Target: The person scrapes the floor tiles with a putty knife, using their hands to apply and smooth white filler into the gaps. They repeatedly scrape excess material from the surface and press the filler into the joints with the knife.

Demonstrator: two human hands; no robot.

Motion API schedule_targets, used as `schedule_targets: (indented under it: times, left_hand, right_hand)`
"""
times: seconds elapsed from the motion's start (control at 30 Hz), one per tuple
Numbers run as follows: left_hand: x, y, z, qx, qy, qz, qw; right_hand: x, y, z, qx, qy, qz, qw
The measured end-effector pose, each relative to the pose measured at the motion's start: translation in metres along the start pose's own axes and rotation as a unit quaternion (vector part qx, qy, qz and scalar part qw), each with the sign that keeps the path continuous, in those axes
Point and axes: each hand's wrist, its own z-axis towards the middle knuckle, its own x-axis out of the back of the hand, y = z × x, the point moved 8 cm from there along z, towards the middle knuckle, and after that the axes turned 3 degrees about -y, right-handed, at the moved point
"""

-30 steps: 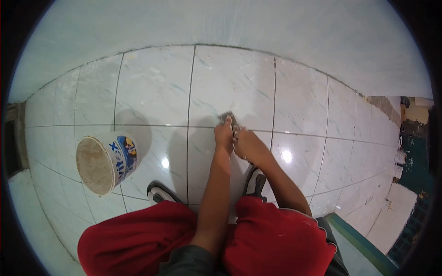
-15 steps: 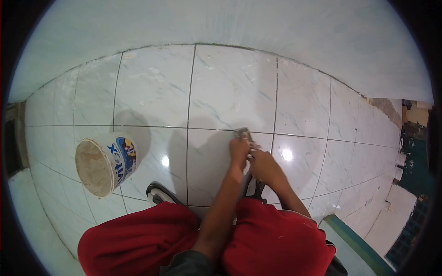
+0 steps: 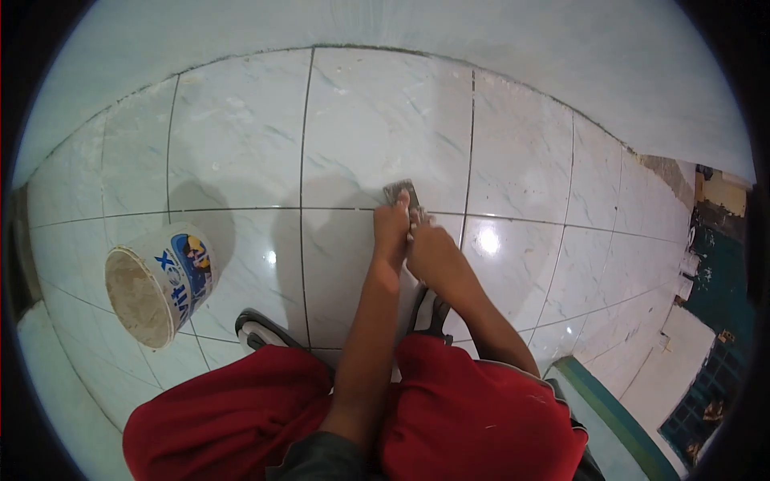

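A putty knife with a flat grey metal blade (image 3: 399, 190) is held low over the white floor tiles, its blade pointing away from me. My left hand (image 3: 390, 229) is closed at the base of the blade, with the thumb laid along it. Just right of it, my right hand (image 3: 436, 255) is wrapped around the handle, most of which is hidden by the fingers. Whitish smears show on the fingers and around the handle. A white plastic bucket (image 3: 189, 264) with a blue label stands to the left, pale residue coating its inside.
My shoes (image 3: 269, 330) and red-clad knees (image 3: 473, 409) are close below the hands. A pale wall (image 3: 513, 32) runs along the far side of the tiles. At right lies a green-edged step (image 3: 613, 417), with clutter on a dark green floor (image 3: 710, 272) beyond.
Both hands and the putty knife have moved forward over the tiles, toward the wall. The view has shifted a little, so bucket and tile lines sit further left.
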Motion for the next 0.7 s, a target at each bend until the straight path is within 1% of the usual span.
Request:
schedule_targets:
  times: [0.03,0.13,0.17,0.2,0.23,0.27,0.3,0.33,0.37,0.4,0.43,0.47,0.5,0.53,0.57,0.6,0.63,0.67,0.7]
  left_hand:
    - [0.000,-0.006,0.008,0.021,-0.017,-0.048,0.998]
    - [-0.007,-0.008,-0.007,0.021,-0.036,-0.025,0.999]
    - [-0.011,0.000,-0.006,0.010,-0.038,-0.027,0.999]
    - [-0.011,-0.001,-0.007,0.022,-0.028,-0.025,0.999]
    - [-0.010,-0.007,-0.008,0.041,-0.017,-0.020,0.999]
    - [-0.006,-0.014,-0.010,0.063,-0.007,-0.012,0.998]
    - [-0.005,-0.015,0.007,0.062,-0.014,-0.045,0.997]
    - [-0.005,-0.015,0.010,0.071,-0.014,-0.041,0.997]
    - [-0.009,-0.005,0.010,0.045,-0.014,-0.053,0.997]
    - [-0.013,0.006,0.011,0.010,-0.017,-0.068,0.997]
    - [-0.008,-0.004,0.014,0.022,0.019,-0.080,0.996]
    - [-0.010,-0.011,0.015,0.014,0.015,-0.081,0.996]
    - [-0.010,-0.015,0.010,0.011,0.022,-0.073,0.997]
    - [-0.008,-0.023,0.007,0.010,0.034,-0.067,0.997]
    - [0.003,-0.038,0.024,-0.036,0.049,-0.016,0.998]
    - [0.000,-0.035,0.020,-0.035,0.054,-0.020,0.998]
    - [-0.007,-0.029,0.012,-0.034,0.045,-0.057,0.997]
    - [-0.013,-0.027,0.006,-0.032,0.036,-0.096,0.994]
    - [-0.017,-0.039,0.015,-0.015,0.023,-0.131,0.991]
  right_hand:
    - [-0.004,0.001,-0.002,-0.002,-0.004,-0.001,1.000]
    - [0.008,-0.003,-0.010,0.005,0.036,-0.030,0.999]
    - [0.008,-0.001,-0.022,-0.031,0.045,-0.001,0.999]
    - [0.005,0.004,-0.029,-0.069,0.048,0.031,0.996]
    - [0.004,0.003,-0.026,-0.047,0.071,0.016,0.996]
    - [0.000,0.007,-0.019,-0.050,0.069,0.021,0.996]
    - [0.006,0.002,-0.004,-0.010,0.080,0.007,0.997]
    - [0.010,-0.002,0.006,0.026,0.088,-0.008,0.996]
    - [0.017,-0.004,0.012,0.016,0.062,-0.011,0.998]
    - [0.014,0.002,0.010,0.017,0.061,-0.015,0.998]
    - [0.013,0.009,0.002,0.035,0.083,-0.028,0.996]
    - [0.013,0.011,-0.003,0.057,0.108,-0.041,0.992]
    - [0.022,0.005,-0.015,0.000,0.071,-0.037,0.997]
    - [0.014,0.009,-0.019,0.009,0.070,-0.041,0.997]
    - [0.012,0.019,-0.025,0.046,0.133,0.059,0.988]
    - [0.017,0.030,-0.031,0.077,0.192,0.159,0.965]
    - [0.025,0.029,-0.033,0.078,0.185,0.155,0.967]
    - [0.023,0.041,-0.032,-0.008,0.104,0.200,0.974]
    - [0.017,0.055,-0.035,-0.097,0.024,0.242,0.965]
